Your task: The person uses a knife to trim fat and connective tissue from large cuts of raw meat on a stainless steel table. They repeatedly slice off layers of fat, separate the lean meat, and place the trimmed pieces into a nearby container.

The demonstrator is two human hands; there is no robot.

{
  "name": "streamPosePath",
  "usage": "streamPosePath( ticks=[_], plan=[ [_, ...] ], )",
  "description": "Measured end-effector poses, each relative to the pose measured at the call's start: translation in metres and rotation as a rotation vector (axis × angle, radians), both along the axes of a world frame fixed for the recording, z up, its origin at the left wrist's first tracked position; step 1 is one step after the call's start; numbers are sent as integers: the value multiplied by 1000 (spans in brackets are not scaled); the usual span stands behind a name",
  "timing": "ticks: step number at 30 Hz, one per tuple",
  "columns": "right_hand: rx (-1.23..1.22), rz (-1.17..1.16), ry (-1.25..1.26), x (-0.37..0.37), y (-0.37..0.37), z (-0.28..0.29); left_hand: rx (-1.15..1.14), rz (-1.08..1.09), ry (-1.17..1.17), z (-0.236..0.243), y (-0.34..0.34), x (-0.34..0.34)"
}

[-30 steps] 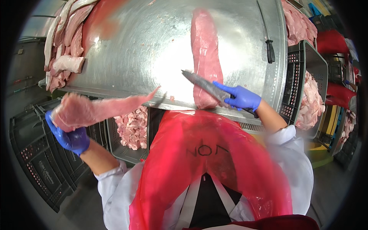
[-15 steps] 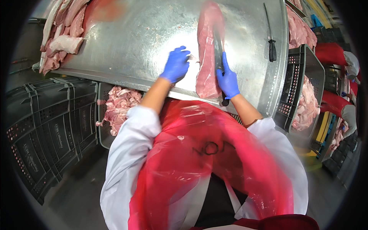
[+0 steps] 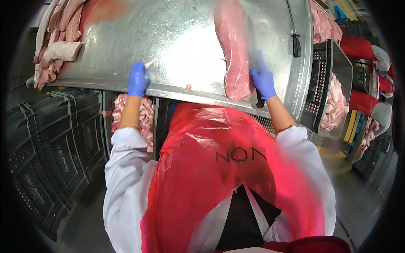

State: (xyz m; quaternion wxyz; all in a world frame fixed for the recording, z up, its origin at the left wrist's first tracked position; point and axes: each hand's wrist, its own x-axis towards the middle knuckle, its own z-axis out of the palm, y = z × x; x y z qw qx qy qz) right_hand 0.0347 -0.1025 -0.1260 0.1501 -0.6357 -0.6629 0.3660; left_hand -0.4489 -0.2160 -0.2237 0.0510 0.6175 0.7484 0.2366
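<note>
My left hand (image 3: 138, 79), in a blue glove, is closed above the table's front edge. A thin pale strip of trimming (image 3: 152, 62) sticks out from its fingers to the right. My right hand (image 3: 264, 80), gloved alike, grips a knife (image 3: 260, 102); its dark handle shows below the hand, and the blade runs away from me, blurred. Along the blade's left side lies a long pink pork loin (image 3: 237, 63) on the steel table (image 3: 105, 46). A small scrap of meat (image 3: 188, 87) lies near the front edge.
Meat strips (image 3: 61, 42) are heaped at the far left. A sharpening steel (image 3: 296, 44) lies on the right. Below the table's left front stands a crate of trimmings (image 3: 147, 114); another crate (image 3: 318, 80) with meat adjoins the right edge. Co-workers' red aprons (image 3: 358, 47) show far right.
My left hand has moved left, away from the loin, with a strip of trimming showing in it. The loin and my right hand with the knife appear slightly further right.
</note>
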Motion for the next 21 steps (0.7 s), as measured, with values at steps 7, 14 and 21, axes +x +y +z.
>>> streamPosePath(
  ticks=[7, 14, 21],
  plan=[
    [-47, -39, 229, -20, -7, 15, -358, 176, 286, 53, -154, -119],
    [250, 96, -4, -27, 6, -20, -65, -187, -253, 58, 2, 70],
    [220, 56, -22, -31, 9, -14, -5, -515, -135, 27, 119, 245]
  ],
)
